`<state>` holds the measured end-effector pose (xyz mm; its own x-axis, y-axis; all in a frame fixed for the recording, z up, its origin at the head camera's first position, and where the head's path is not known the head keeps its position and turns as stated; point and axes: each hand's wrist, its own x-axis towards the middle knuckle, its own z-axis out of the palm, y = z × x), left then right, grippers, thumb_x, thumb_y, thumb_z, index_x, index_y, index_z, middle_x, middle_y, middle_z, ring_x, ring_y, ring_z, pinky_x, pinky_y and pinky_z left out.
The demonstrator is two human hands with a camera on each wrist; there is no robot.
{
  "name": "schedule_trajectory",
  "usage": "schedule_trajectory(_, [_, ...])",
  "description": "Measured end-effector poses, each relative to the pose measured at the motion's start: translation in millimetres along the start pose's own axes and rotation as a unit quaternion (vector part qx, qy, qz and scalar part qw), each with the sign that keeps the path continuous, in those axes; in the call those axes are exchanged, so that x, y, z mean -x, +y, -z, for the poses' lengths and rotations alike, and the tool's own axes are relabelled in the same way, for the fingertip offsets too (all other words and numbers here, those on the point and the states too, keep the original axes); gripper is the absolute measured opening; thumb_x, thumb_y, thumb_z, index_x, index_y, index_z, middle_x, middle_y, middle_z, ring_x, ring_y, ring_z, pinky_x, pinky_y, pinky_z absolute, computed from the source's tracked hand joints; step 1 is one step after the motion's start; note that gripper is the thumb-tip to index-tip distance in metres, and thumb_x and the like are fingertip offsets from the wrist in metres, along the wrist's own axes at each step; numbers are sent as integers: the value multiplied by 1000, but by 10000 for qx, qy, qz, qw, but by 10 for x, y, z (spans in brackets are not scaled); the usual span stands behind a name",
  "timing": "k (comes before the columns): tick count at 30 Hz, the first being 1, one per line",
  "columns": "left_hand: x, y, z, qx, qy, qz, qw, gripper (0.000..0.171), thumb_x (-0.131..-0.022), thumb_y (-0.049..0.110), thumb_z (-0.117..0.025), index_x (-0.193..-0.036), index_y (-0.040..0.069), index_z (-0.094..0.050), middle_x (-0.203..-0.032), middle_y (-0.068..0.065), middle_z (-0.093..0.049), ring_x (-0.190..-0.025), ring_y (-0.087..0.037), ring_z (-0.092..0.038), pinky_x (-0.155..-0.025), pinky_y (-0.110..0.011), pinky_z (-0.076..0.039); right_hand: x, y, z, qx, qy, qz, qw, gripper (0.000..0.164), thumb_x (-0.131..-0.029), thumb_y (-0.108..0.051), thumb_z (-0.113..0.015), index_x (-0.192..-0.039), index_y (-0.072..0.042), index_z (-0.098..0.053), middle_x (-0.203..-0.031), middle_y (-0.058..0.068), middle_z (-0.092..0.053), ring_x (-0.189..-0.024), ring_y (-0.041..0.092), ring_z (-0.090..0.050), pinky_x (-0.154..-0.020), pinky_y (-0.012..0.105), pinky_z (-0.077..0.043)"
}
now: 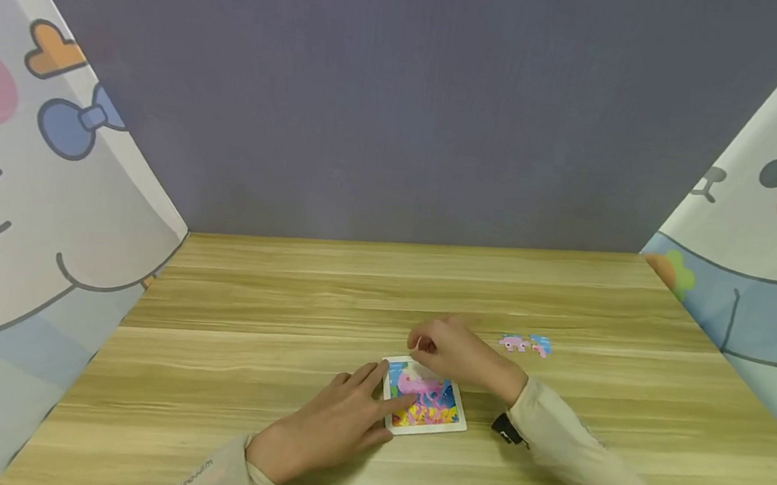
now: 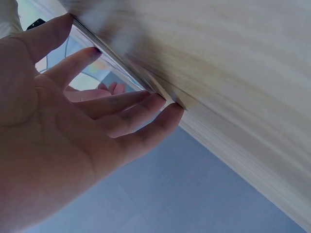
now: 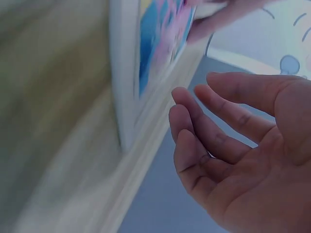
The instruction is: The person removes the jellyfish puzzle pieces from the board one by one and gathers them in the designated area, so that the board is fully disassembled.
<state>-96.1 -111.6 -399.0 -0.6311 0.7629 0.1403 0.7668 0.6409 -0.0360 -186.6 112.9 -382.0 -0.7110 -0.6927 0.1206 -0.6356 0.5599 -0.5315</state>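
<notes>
A small white-framed jigsaw puzzle [image 1: 421,431] lies on the wooden table, showing a pink sea creature over blue and yellow; a pale patch shows near its top. My left hand [image 1: 336,421] rests along its left side, fingers spread: the thumb is at the lower left corner and the index finger reaches over the picture. Above the top edge hovers my right hand [image 1: 458,352], slightly blurred, its fingers loosely bent. In the right wrist view I see nothing between its thumb and fingertips; a thin pale line by them in the head view is unclear.
Loose puzzle pieces, one pink [image 1: 514,343] and one blue and pink [image 1: 541,345], lie right of the right hand. A black object [image 1: 507,428] is at the right wrist. A grey panel [image 1: 414,120] stands behind the table [image 1: 249,299], with cartoon-printed sheets at both sides.
</notes>
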Motion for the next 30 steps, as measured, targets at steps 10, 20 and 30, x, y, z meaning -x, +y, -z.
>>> schedule_trajectory(10, [0,-9,15,34,-119,4,9999,48,-97,41,-63,-143,29,-55,-138,-27,-53,-125,-40,-55,-81,-50,-57,-11,-181,-173,-441,-138,-495,9977,12,-92,-5,-65,-102,-3,-71,-80,-2,-69,-63,3,-59,-60,23,-52])
schedule_trajectory(20, [-4,-9,20,80,-194,15,9998,50,-97,41,-63,-144,29,-54,-138,-24,-53,-125,-39,-55,-82,-49,-57,28,-268,-220,-422,-392,-622,9964,27,-93,-2,-63,-119,6,-64,-73,-3,-64,-48,5,-54,-45,22,-47])
schedule_trajectory(30, [-2,-4,-1,60,-105,0,9999,48,-97,42,-62,-143,28,-55,-138,-27,-53,-126,-41,-54,-82,-50,-57,36,-275,-188,24,-214,-519,9984,24,-89,-1,-66,-113,0,-70,-85,1,-64,-66,8,-56,-59,23,-50])
